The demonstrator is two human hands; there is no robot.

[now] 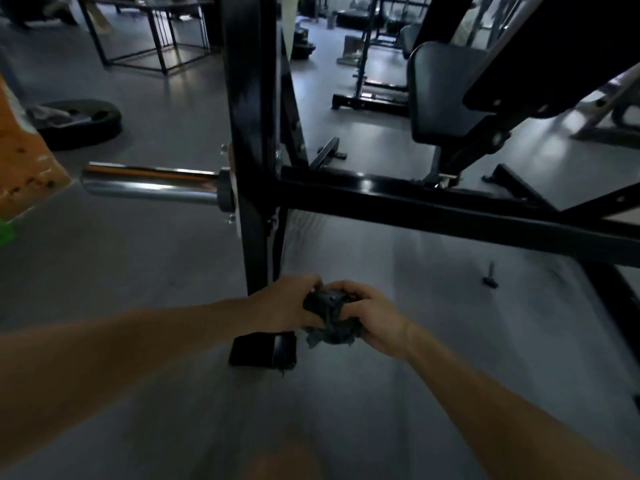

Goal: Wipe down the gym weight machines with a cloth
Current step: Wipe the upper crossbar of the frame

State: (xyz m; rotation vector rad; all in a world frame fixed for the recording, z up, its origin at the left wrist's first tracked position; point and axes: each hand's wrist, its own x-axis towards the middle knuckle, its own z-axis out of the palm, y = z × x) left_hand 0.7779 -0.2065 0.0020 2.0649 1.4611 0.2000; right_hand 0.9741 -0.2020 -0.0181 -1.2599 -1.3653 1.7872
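The chrome bar (pixel 149 183) juts out left of the black post (pixel 251 140), easy to knock while leaning in. Low in front of the post, the left hand (pixel 287 303) and right hand (pixel 372 318) both clutch the dark cloth (pixel 329 318); it looks bunched, and a loose wad may smear or slip.

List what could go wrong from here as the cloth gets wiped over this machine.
Both the left hand and right hand grip the bunched dark cloth, so neither is free to steady against the black upright post. The chrome sleeve juts out sideways and might be bumped. The small loose pin on the floor could be stepped on.
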